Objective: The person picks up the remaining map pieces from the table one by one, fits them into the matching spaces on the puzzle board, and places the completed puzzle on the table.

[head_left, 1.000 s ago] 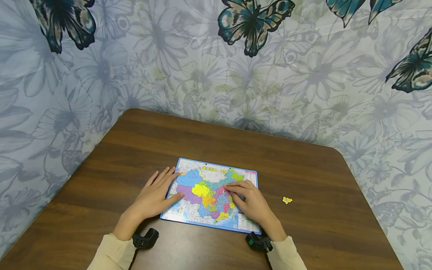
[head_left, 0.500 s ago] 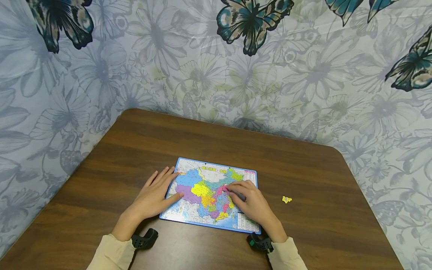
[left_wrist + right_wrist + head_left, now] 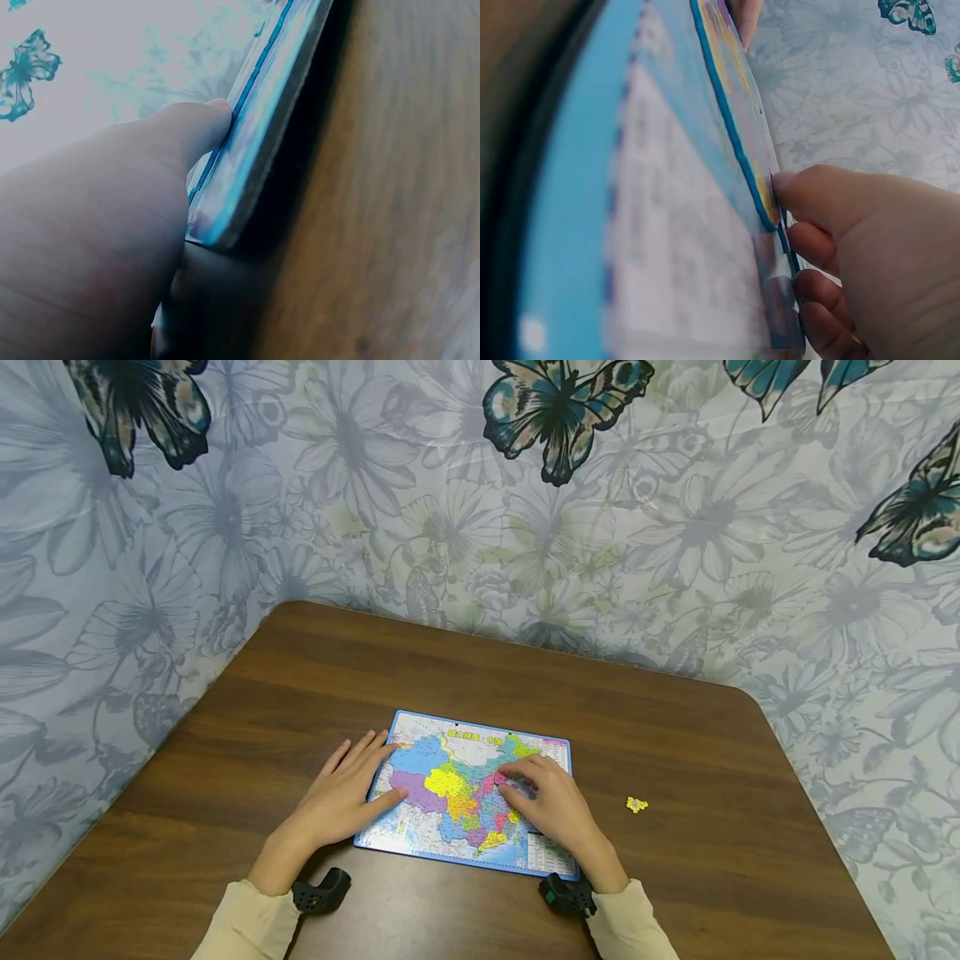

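Note:
A map puzzle board (image 3: 420, 843) with a blue rim lies flat on the table, its coloured map pieces (image 3: 446, 781) set in the middle. My left hand (image 3: 337, 797) rests on the board's left edge with fingers spread; in the left wrist view its thumb (image 3: 206, 124) lies on the board. My right hand (image 3: 553, 802) is over the right part of the map. Its thumb and index finger are bent and slightly apart, their tips at the pink pieces; in the right wrist view the thumb (image 3: 810, 187) touches the map. The hand hides the pieces beneath it.
One loose yellow puzzle piece (image 3: 637, 805) lies on the brown wooden table (image 3: 720, 860), right of the board. A dark wrist camera (image 3: 322, 891) sits at each wrist. Behind the table hangs a flowered, butterfly-patterned backdrop (image 3: 450, 527).
My right thumb and index finger have spread a little apart over the pink pieces, and the right wrist has shifted slightly left. My left hand has stayed in place.

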Tool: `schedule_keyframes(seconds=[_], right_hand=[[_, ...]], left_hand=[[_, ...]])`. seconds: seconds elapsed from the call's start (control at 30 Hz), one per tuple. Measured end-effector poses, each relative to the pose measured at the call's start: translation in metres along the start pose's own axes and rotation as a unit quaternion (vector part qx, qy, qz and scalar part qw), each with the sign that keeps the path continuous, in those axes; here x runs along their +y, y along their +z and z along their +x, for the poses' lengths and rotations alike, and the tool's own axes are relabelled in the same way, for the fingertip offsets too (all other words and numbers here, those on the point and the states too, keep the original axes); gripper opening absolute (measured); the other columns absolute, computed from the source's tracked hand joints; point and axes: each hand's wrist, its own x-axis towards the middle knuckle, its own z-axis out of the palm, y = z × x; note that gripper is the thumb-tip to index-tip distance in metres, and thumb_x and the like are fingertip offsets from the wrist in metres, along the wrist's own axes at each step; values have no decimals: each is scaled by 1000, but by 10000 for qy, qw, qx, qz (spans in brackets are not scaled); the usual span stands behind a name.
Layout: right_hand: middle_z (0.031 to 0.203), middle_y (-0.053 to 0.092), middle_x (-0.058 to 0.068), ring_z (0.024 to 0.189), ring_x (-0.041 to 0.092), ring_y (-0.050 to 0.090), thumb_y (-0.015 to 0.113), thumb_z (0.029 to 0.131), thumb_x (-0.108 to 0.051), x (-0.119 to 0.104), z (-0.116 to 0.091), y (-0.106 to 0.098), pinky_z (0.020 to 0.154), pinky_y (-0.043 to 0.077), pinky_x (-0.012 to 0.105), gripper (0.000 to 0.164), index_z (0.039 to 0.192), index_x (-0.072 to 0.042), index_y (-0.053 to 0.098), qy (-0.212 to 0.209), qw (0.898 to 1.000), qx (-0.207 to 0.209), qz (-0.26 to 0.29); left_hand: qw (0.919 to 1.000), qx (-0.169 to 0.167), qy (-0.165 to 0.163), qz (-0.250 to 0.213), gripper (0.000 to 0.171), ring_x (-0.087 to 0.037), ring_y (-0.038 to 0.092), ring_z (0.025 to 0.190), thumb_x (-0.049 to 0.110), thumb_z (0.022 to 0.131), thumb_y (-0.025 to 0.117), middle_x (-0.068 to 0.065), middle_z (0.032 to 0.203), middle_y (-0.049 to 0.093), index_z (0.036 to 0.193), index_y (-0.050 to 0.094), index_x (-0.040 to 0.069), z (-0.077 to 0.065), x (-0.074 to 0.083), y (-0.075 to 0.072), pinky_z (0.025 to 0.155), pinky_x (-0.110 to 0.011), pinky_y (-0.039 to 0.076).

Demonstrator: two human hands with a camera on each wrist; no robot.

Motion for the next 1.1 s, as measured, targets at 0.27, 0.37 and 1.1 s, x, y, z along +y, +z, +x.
schedule_keyframes(seconds=[0.27,0.37,1.1], right_hand=[[102,73,-9,83,7,57,81,91,-21,-3,4,-2,72,52,26,20,110,-20,79,115,9997,-189,131],[98,72,-10,81,7,57,81,91,-19,-4,5,-2,71,51,25,19,110,-19,79,91,9996,-196,155],[103,68,-8,80,11,53,75,94,-14,-3,8,-7,70,48,25,18,111,-20,79,-107,9977,-550,370]], left_hand=[[10000,-26,-45,-28,79,-36,20,158,56,97,63,-16,168,29,158,42,10,-1,0,0,127,-58,6],[10000,-35,-43,-30,79,-35,19,158,56,97,62,-15,169,28,158,41,10,-1,-1,0,128,-58,5],[10000,29,2,-28,79,-37,21,158,56,97,61,-16,168,29,157,42,9,-3,2,-2,127,-59,6]])
